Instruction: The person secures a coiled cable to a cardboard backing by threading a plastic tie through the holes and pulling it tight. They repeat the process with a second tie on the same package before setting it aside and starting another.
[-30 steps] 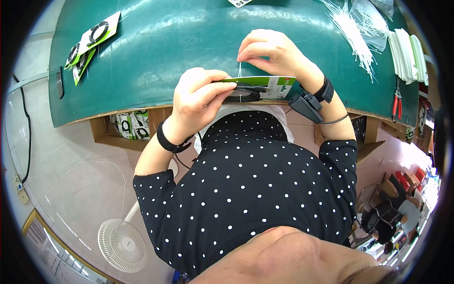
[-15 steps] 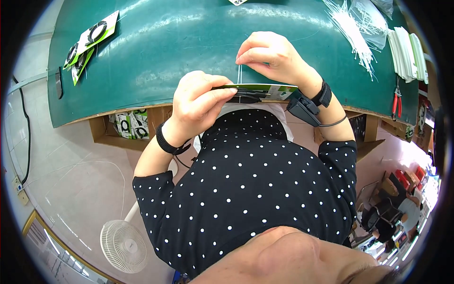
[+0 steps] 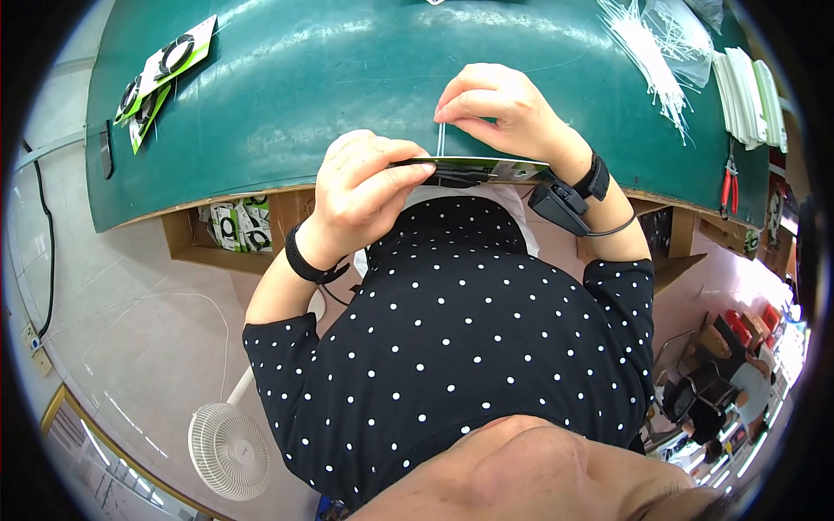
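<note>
My left hand (image 3: 360,178) pinches the left end of a green-and-white backing card (image 3: 512,165), seen nearly edge-on. A coiled black cable (image 3: 460,176) lies against the card's side nearest me. From the card's far side a thin white cable tie (image 3: 440,139) sticks out, its two strands side by side. The fingertips of my right hand (image 3: 499,102) are closed on the strands' far end. Most of the card's printed face is hidden by the steep angle.
Carded cables (image 3: 178,56) lie at the left of the green table (image 3: 287,95), near a dark flat object (image 3: 107,149). Loose white cable ties (image 3: 647,65), stacked cards (image 3: 743,100) and red-handled cutters (image 3: 729,187) are at right. An open box (image 3: 195,239) stands below the table edge.
The card has tipped slightly, so less of its face shows. My right hand has shifted slightly downward in the picture, still pinching the tie.
</note>
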Tool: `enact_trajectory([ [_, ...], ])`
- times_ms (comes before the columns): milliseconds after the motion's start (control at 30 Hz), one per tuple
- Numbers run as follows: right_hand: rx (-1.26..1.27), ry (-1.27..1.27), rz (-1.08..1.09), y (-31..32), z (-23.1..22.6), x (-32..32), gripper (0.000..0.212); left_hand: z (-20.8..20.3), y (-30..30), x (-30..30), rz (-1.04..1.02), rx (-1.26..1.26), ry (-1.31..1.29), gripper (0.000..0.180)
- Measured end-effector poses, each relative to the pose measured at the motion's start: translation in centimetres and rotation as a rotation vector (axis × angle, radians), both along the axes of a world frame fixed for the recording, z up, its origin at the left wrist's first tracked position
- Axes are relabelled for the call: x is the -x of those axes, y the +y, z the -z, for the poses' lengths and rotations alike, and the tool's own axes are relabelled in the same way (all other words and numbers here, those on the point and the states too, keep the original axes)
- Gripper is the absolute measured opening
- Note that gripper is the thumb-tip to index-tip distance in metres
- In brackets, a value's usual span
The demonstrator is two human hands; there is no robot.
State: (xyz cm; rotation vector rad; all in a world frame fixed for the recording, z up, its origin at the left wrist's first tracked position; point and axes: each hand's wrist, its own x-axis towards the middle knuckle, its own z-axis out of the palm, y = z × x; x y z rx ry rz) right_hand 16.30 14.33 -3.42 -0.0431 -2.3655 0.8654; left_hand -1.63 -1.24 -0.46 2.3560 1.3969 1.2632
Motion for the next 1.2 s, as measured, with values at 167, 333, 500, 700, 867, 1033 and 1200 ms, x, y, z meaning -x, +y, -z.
enact_trajectory([
  [167,0.033,-0.003,0.016,-0.3,0.1,0.0,0.013,0.0,0.0,0.0,0.000,-0.003,-0.004,0.021],
  [333,-0.012,-0.002,-0.012,-0.6,0.0,0.0,0.011,0.1,0.0,0.1,0.013,-0.012,0.004,0.020],
  [500,0.077,0.061,-0.090,-1.1,-0.7,0.1,0.010,-0.2,-0.1,0.1,0.031,0.020,0.000,0.021],
  [700,0.445,-0.191,-0.176,-1.4,-2.6,-0.6,0.007,-0.9,-0.1,0.0,0.030,0.105,-0.020,0.019],
  [867,0.856,-0.364,-0.226,-1.2,-2.4,-0.7,0.012,-0.5,0.3,-0.1,0.044,0.089,-0.009,0.022],
  [1033,1.046,-0.351,-0.276,-0.9,-2.4,-1.4,0.017,-0.6,0.4,-0.4,0.028,0.095,0.054,0.020],
  [1200,0.871,-0.129,0.026,-1.2,-4.8,-3.4,0.014,-1.7,-1.0,-1.3,-0.069,0.047,0.149,0.016],
])
